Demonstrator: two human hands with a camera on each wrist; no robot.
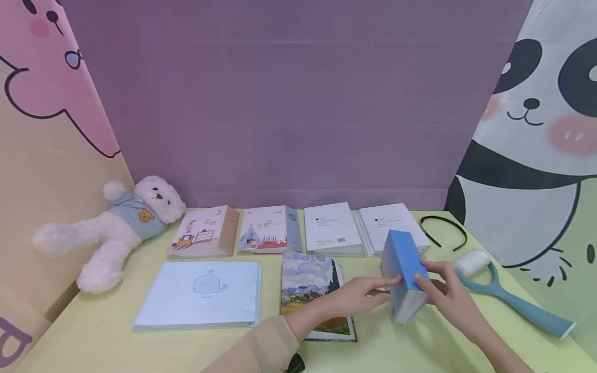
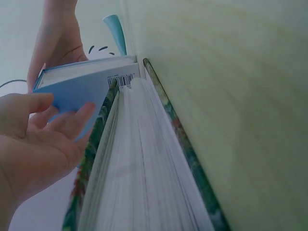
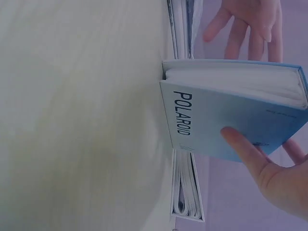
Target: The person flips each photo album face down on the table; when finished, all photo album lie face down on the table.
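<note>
A blue album (image 1: 408,267) marked "POLAROID" (image 3: 182,113) stands on its edge on the table, spine up and slightly tilted. My right hand (image 1: 450,295) grips it at the spine, the thumb (image 3: 245,149) lying on the lettered cover. On the opposite side is my left hand (image 1: 356,298), its index finger reaching to the cover near the spine, the other fingers loosely extended (image 3: 250,29). Under my left forearm lies an album with a painted landscape cover (image 1: 308,280); its page edges (image 2: 139,163) fill the left wrist view's middle.
Along the back lie two illustrated albums (image 1: 200,230) (image 1: 263,228) and white ones (image 1: 331,225) (image 1: 389,217). A whale-cover album (image 1: 196,295) lies front left, beside a plush bear (image 1: 126,223). At right are a black headband (image 1: 459,225) and a blue-handled lint roller (image 1: 522,305).
</note>
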